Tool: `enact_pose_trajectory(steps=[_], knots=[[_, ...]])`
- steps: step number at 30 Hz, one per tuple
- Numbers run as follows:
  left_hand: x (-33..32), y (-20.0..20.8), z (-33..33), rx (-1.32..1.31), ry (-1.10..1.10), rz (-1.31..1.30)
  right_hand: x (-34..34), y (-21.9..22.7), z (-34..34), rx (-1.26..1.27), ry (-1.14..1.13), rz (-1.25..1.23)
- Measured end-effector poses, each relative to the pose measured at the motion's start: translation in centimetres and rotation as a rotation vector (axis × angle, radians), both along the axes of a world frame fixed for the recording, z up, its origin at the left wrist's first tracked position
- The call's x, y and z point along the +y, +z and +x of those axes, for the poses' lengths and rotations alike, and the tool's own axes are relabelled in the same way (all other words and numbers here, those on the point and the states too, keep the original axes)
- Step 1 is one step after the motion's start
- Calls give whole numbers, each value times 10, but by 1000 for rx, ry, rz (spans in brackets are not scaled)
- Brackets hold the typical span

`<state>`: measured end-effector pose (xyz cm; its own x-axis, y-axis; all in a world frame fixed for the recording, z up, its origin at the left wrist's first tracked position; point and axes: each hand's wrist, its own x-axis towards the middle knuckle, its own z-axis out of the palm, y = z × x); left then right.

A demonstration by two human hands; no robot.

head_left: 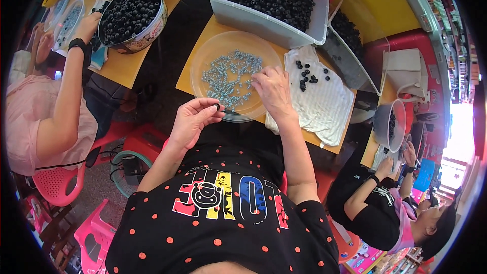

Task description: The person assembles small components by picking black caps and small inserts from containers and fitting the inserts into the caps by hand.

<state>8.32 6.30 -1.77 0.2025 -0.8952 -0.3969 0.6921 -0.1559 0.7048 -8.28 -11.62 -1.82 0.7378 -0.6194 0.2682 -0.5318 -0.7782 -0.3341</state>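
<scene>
Between the thumb and fingers of my left hand [194,121] is a small black round bead-like piece [217,106], held just off the near edge of a shallow clear round tray [199,50]. Many tiny silvery-blue pieces [223,83] lie scattered in that tray. My right hand [274,90] is over the tray's right side with its fingertips pinched together at the pieces; whatever they hold is too small to make out. To the right of this hand, several loose black pieces [305,77] rest on a white cloth [324,114] spread on the wooden table.
Beyond the tray stands a large clear bin [264,29] heaped with black pieces, beside another clear container [350,56]. A round tub [154,30] of black pieces is on the left table, where a co-worker's hand [89,24] reaches. Another person [380,208] works at right.
</scene>
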Motion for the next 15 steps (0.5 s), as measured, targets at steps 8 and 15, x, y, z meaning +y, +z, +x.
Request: enact_pose_trajectory(steps=[8, 15], knots=[[-10, 4, -7, 7, -40, -23, 2, -7, 1, -25, 54, -48], [-20, 6, -15, 37, -41, -29, 3, -7, -6, -96, 21, -14]])
